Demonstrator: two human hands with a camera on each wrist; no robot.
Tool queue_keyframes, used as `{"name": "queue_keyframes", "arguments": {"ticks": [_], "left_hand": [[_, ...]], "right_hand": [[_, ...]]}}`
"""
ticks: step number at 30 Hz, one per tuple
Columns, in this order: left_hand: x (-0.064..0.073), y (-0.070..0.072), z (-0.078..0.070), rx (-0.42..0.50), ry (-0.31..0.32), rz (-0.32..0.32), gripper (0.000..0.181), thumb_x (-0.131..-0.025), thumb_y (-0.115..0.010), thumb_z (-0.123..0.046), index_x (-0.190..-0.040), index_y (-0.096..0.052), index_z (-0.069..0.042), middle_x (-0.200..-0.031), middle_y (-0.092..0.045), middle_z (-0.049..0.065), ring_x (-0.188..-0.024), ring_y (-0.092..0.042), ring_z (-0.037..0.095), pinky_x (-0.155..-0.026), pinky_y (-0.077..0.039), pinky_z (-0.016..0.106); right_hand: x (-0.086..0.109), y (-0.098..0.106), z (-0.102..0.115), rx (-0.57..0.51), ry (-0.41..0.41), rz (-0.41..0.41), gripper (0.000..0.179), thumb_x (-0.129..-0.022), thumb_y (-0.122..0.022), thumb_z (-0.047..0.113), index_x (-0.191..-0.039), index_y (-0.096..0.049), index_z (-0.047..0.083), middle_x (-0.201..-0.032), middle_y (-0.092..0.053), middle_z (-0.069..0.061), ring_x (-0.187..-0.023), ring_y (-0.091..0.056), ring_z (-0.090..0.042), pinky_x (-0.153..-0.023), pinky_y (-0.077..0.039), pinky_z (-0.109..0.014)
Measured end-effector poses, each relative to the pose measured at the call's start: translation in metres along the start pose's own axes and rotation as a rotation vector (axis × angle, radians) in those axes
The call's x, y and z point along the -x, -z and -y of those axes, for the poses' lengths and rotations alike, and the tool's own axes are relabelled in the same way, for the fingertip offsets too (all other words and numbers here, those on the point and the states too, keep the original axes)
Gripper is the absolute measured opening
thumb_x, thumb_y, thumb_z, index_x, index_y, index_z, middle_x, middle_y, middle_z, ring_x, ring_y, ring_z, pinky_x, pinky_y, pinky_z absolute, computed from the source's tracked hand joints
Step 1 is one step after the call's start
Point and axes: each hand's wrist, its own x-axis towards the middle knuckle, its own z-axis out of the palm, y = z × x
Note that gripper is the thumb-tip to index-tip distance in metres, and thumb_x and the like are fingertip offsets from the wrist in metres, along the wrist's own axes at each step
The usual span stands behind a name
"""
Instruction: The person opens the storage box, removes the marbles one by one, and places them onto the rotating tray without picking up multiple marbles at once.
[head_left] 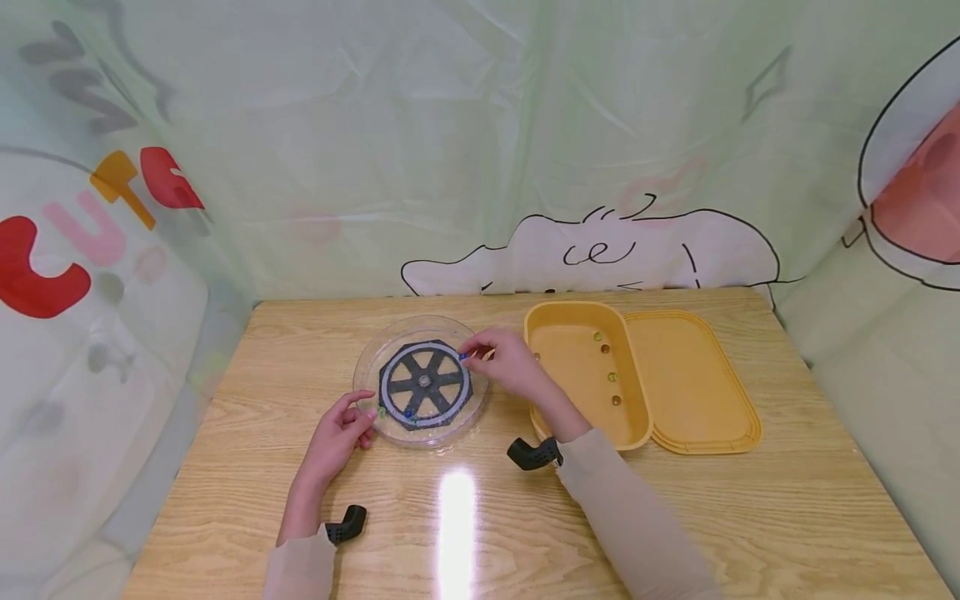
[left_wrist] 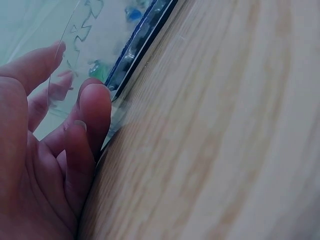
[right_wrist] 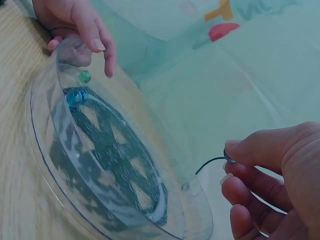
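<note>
A clear round dish (head_left: 365, 350) stands on the table, with a dark spoked wheel pattern (head_left: 424, 382) showing at its bottom. My left hand (head_left: 341, 435) holds the dish's near left wall, fingers on both sides of the clear plastic in the left wrist view. Over the dish's right side, my right hand (head_left: 504, 362) pinches a small blue marble (head_left: 463, 357) between thumb and fingertip. In the right wrist view the fingers mostly cover it. Inside the dish, a green marble (right_wrist: 84, 76) lies near a blue marble (right_wrist: 76, 98), close to my left hand.
Right of the dish stands a yellow box (head_left: 637, 392) with several amber and yellowish marbles (head_left: 605, 349) inside. Its flat yellow lid (head_left: 693, 383) lies against the box's right side. A printed curtain (head_left: 360, 167) hangs behind the wooden table (head_left: 247, 400).
</note>
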Motion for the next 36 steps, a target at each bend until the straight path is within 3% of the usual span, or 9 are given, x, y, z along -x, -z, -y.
{"name": "queue_keyframes", "arguments": {"ticks": [24, 36], "left_hand": [[0.003, 0.000, 0.000, -0.015, 0.010, -0.019, 0.038, -0.100, -0.061, -0.010, -0.136, -0.054, 0.000, -0.079, -0.058, 0.021, -0.063, -0.058, 0.025, -0.062, -0.054, 0.030], [0.003, -0.002, -0.001, -0.023, 0.014, -0.018, 0.039, -0.100, -0.061, -0.011, -0.136, -0.053, 0.000, -0.079, -0.059, 0.019, -0.063, -0.058, 0.023, -0.062, -0.053, 0.030]], "right_hand": [[0.003, -0.047, 0.014, -0.048, 0.031, 0.077, 0.012, -0.090, -0.074, 0.007, -0.101, -0.074, 0.006, -0.089, -0.064, 0.001, -0.081, -0.058, -0.017, -0.068, -0.051, -0.027], [0.007, -0.056, 0.011, -0.073, 0.025, 0.090, 0.016, -0.090, -0.075, 0.008, -0.105, -0.073, 0.002, -0.088, -0.065, 0.002, -0.080, -0.058, -0.015, -0.069, -0.051, -0.027]]}}
